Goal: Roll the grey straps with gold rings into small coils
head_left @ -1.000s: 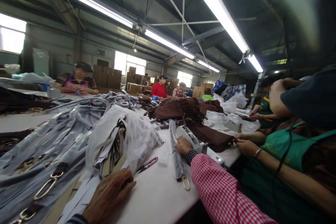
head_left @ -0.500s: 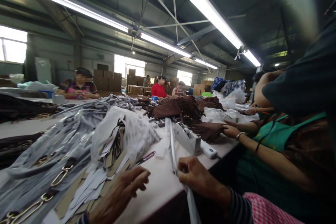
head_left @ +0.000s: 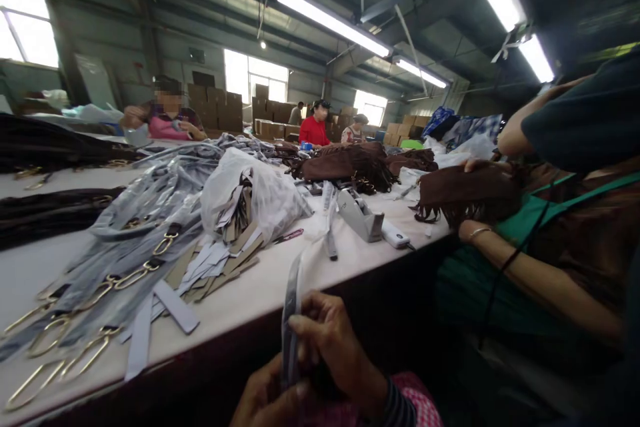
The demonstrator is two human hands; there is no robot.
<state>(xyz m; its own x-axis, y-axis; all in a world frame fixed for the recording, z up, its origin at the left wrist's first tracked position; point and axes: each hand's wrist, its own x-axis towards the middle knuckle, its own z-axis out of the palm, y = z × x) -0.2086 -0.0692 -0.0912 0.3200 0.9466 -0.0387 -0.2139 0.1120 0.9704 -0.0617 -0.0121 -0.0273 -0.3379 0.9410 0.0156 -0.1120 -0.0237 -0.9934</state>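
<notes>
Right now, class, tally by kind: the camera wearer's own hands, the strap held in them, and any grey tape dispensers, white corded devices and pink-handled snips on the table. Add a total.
Own hands: 2 (left hand, right hand)
Held strap: 1
Tape dispenser: 1
White corded device: 1
Pink-handled snips: 1
Total: 6

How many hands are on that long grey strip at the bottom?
2. The left hand is at the bottom edge, partly cut off; the right hand is higher, on the right side of the grey strip.

Tube lights (head_left: 333, 23) and windows (head_left: 236, 77) glare white amid dimness, with the edges stretched.
</notes>
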